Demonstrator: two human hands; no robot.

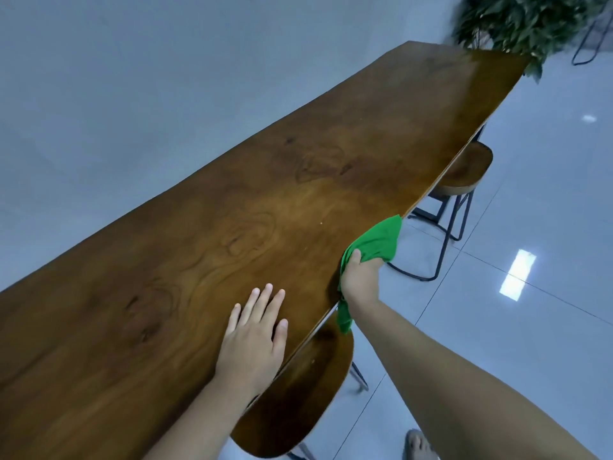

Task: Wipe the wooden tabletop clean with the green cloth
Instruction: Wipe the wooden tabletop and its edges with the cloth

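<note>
Gripping the bunched green cloth point(374, 242) at the near edge of the long, glossy, grained wooden tabletop point(265, 207), the right hand point(360, 280) is closed around the soft fabric. Left hand point(253, 340) lies open, flat on the wood. Round wooden stools point(464, 167) on dark metal legs stand beneath the tabletop on a pale, reflective tiled floor point(530, 227).

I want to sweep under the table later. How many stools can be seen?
2. One stool is tucked under the table edge below the left hand; another stool stands further along. More may be hidden under the tabletop.
</note>
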